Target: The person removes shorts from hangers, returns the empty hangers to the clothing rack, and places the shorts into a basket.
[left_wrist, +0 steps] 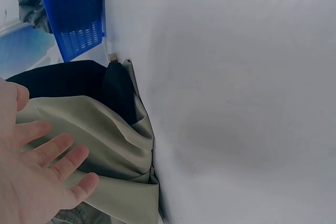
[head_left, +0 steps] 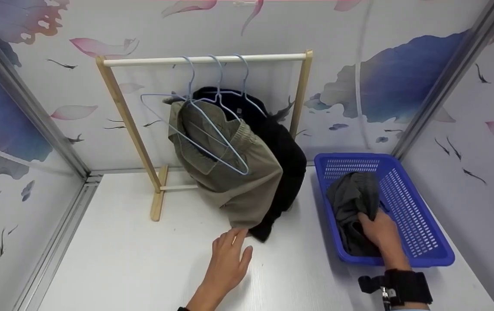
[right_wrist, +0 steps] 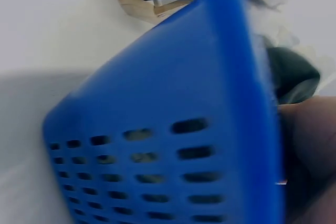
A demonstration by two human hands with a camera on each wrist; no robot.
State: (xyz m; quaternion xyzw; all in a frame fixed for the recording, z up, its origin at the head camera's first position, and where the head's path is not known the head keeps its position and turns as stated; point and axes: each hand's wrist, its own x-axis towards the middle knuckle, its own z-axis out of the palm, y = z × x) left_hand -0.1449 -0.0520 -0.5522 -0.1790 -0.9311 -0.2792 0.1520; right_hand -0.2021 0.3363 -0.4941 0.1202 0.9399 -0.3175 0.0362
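Note:
In the head view, my right hand (head_left: 380, 231) grips a dark grey garment (head_left: 350, 194) that lies bunched in the blue plastic basket (head_left: 415, 211). The right wrist view is mostly filled by the basket wall (right_wrist: 152, 93), with part of the hand (right_wrist: 317, 140) and some dark cloth (right_wrist: 294, 74) at its right edge. My left hand (head_left: 227, 261) is held over the white table, its fingers extended and close to the hem of a khaki garment (head_left: 251, 172). It holds nothing in the left wrist view, where the palm and spread fingers (left_wrist: 71, 161) show before the khaki cloth.
A wooden rack (head_left: 128, 121) with a white rail (head_left: 143, 61) stands at the back. Three light blue hangers (head_left: 218, 77) hang from it. The khaki garment and a black garment (head_left: 288, 151) hang there. Patterned walls enclose the white table (head_left: 121, 259).

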